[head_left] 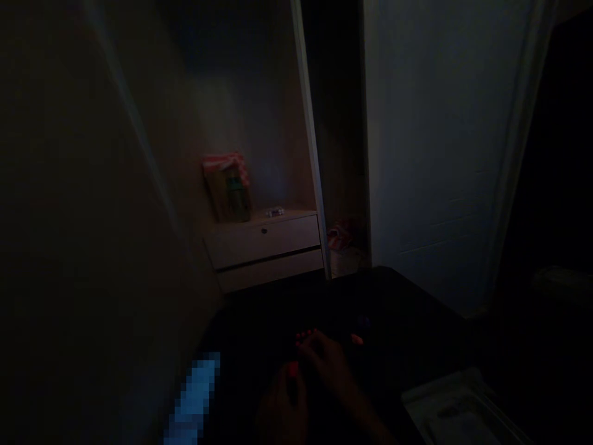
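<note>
The picture is very dark. My left hand (283, 405), low in the centre, is closed on a small red piece (293, 369) that shows at its fingertips. Up and to the right of it, my right hand (328, 361) reaches over the dark surface with its fingers together at several small red beads (303, 336). Whether it grips one of them is too dark to tell. An orange piece (356, 339) lies to the right of my right hand, and a dim purple item (364, 322) sits just behind it.
A pale tray (435, 395) is at the lower right. At the lower left is a blurred bright blue patch (192, 402). Beyond the dark table (384, 284) stand a drawer unit (269, 244), a green-lidded bottle (238, 198), a red-and-white cloth (225, 162) and a pale door panel (435, 136).
</note>
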A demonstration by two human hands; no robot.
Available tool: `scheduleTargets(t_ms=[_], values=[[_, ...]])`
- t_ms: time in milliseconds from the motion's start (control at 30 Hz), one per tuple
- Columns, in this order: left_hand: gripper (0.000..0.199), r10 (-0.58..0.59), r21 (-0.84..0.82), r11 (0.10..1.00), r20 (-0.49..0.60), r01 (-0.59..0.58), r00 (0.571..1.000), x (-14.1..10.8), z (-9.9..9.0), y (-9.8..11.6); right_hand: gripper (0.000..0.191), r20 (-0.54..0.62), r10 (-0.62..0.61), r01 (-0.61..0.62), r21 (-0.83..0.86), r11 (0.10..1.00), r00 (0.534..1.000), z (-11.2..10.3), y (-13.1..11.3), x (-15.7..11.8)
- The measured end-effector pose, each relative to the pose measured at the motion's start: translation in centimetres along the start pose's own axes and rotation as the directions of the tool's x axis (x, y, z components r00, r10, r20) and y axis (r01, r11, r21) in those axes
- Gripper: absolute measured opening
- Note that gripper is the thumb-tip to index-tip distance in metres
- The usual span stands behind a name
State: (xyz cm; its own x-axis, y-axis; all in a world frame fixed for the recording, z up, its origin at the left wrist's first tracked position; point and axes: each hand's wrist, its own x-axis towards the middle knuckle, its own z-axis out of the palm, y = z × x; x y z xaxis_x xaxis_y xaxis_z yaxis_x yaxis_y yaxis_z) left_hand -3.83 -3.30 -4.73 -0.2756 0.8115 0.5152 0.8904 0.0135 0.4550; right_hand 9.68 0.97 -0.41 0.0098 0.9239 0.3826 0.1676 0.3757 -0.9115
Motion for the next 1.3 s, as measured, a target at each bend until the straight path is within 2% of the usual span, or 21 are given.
scheduleTargets(t_ms=[267,533,700,867,1133,1300], values=[[0.042,0.029,-0.024,0.999,0.012,-0.028,1.000,0.0,0.0,-0.1,0.020,0.025,-0.058,0.058,0.005,0.998,0.998,0.0,0.8,0.0],[0.040,0.003,-0.013,1.000,0.008,-0.003,1.000,-0.1,-0.2,0.2,0.032,0.008,-0.084,0.084,-0.027,0.996,0.996,0.1,1.3,-0.1],[0.041,-0.001,-0.018,1.000,0.035,0.001,0.999,0.0,-0.4,0.2,0.033,-0.009,-0.096,0.096,-0.029,0.995,0.995,0.0,1.1,0.0],[0.042,0.039,-0.004,0.999,-0.027,-0.039,0.999,0.0,-0.1,0.1,0.028,-0.005,-0.100,0.100,-0.040,0.994,0.995,0.0,0.5,0.0],[0.038,0.055,-0.003,0.998,-0.054,-0.056,0.997,-0.1,0.2,-0.1,0.021,0.042,-0.019,0.020,-0.032,0.999,0.999,0.1,0.1,0.0],[0.040,0.036,0.009,0.999,-0.025,-0.036,0.999,0.0,0.1,-0.1,0.016,0.012,0.013,-0.013,-0.032,0.999,1.000,0.2,0.3,-0.1]])
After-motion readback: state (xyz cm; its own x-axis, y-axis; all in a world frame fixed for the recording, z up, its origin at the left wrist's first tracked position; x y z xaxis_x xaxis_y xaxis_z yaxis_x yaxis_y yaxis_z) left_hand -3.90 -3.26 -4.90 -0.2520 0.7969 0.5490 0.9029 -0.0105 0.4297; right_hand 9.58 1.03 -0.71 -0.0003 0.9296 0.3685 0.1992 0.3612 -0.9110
